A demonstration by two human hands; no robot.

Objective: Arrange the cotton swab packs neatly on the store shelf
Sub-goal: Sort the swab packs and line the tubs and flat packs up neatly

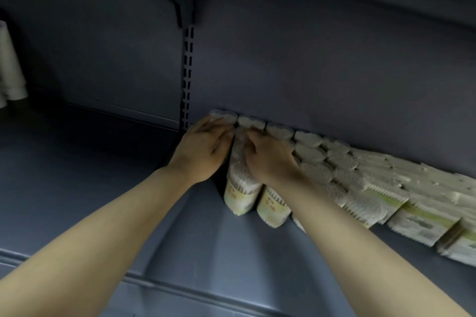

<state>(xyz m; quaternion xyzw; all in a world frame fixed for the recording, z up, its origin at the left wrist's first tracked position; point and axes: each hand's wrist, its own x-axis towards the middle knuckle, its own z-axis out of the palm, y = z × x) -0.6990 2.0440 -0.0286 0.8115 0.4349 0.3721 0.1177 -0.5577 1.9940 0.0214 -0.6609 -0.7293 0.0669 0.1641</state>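
- Cotton swab packs: round tubs standing upright in rows at centre frame, against the back wall of the shelf. They run toward the right edge, where flatter rectangular packs continue the line.
- Left hand: fingers fairly straight and laid flat against the left flank of the leftmost column, near the slotted upright. Not gripping. Judgement: it acts as a stop, so the column end stays square.
- Right hand: lies palm down on the tub tops just right of the left hand, fingers bent over them. Whether it pinches one tub or only presses is not discernible; fingertips are blurred.
- Front tubs: two labelled ones stand below the hands, the left one leaning slightly outward. Judgement: the two-handed squeeze is meant to close gaps and right the lean.
- Contents: swab tips show as pale textured discs at the tub tops; sticks are visible through the clear walls.
- Far left of frame: pale cylindrical goods, well apart, kind unclear.
- Shelf surface left of the hands is bare dark metal.
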